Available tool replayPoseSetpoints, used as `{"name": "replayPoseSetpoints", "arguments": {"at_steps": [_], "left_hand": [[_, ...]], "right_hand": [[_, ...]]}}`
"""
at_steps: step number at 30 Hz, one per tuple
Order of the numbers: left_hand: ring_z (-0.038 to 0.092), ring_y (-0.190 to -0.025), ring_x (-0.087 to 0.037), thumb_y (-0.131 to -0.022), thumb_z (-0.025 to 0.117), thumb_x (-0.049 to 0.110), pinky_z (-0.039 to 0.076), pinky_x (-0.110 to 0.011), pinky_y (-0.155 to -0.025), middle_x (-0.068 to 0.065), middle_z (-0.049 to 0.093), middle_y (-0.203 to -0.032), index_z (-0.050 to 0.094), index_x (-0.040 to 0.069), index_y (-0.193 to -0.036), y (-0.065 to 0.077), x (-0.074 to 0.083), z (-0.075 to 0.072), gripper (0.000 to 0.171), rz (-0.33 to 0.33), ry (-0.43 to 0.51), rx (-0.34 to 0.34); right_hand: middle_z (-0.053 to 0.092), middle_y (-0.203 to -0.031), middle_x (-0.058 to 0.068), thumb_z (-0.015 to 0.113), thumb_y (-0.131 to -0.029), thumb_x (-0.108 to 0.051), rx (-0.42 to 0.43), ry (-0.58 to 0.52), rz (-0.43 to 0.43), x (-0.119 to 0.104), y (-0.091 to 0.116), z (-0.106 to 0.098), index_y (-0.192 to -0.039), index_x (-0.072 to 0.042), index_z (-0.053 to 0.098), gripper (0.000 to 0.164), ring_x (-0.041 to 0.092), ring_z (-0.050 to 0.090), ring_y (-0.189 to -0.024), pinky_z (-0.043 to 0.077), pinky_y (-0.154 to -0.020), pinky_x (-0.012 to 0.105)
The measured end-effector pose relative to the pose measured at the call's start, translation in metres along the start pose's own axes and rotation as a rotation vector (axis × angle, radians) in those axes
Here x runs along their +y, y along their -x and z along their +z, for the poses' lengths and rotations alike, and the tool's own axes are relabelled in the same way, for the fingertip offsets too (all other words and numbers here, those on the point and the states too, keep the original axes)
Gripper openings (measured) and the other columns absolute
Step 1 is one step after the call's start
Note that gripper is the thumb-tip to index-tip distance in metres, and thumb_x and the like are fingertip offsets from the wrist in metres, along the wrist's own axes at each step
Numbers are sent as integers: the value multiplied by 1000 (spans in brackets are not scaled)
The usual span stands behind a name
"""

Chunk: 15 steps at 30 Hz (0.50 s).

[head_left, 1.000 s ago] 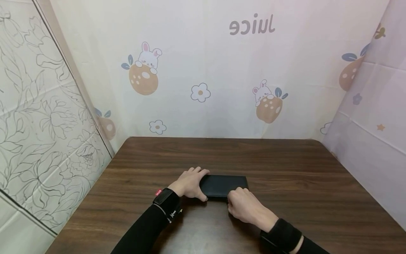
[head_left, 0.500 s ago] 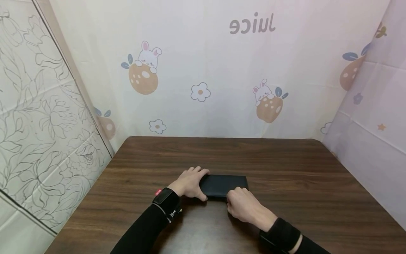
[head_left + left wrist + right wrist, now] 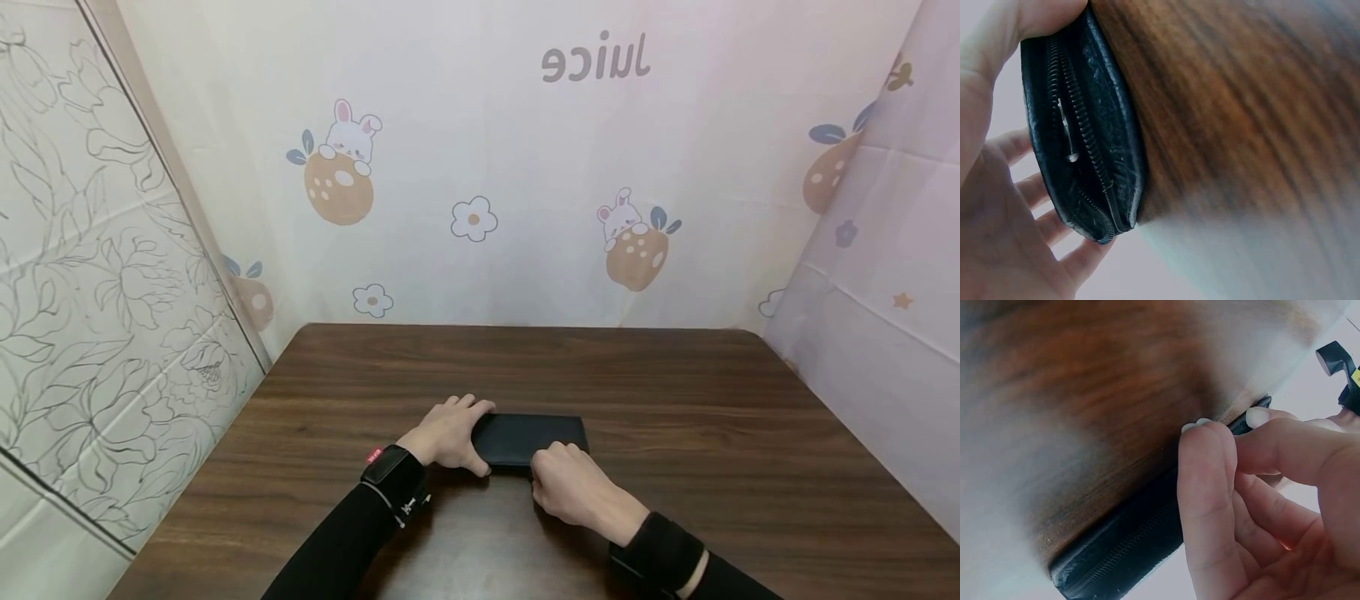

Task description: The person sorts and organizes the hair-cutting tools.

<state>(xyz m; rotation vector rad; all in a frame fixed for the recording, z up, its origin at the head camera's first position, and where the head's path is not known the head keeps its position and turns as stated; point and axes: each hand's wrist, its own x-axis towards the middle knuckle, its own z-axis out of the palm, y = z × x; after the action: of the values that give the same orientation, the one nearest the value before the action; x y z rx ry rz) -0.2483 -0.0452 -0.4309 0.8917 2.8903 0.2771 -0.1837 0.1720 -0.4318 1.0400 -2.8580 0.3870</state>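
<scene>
A black zip wallet (image 3: 528, 437) lies flat on the table in the head view. My left hand (image 3: 448, 433) grips its left end, thumb on the near edge and fingers along the far edge. At that end the zipper teeth (image 3: 1079, 109) stand apart in the left wrist view, with a small silver metal piece (image 3: 1067, 134) between them. My right hand (image 3: 573, 483) has curled fingers at the near edge, pinching at the zip; the pull is hidden by the fingertips. To the right of that hand, the zip line (image 3: 1129, 547) looks closed in the right wrist view.
The dark wooden table (image 3: 487, 358) reaches back to a printed curtain (image 3: 480, 150). Floral panels (image 3: 127, 333) stand on the left and a pale curtain (image 3: 885, 317) on the right. Each wrist wears a black band (image 3: 396, 479).
My right hand has slid slightly left along the wallet's near edge. The left hand and the wallet stay where they were.
</scene>
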Motion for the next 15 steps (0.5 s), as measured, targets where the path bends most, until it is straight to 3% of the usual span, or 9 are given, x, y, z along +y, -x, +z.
{"name": "replayPoseSetpoints", "arguments": {"at_steps": [15], "left_hand": [[40, -102, -19, -61, 73, 54, 37, -37, -84, 0, 45, -120, 38, 23, -136, 0, -1, 1, 88, 8, 6, 3]], "right_hand": [[24, -43, -14, 59, -79, -8, -14, -13, -22, -4, -4, 0, -48, -22, 42, 38, 0, 25, -34, 23, -33, 17]]}}
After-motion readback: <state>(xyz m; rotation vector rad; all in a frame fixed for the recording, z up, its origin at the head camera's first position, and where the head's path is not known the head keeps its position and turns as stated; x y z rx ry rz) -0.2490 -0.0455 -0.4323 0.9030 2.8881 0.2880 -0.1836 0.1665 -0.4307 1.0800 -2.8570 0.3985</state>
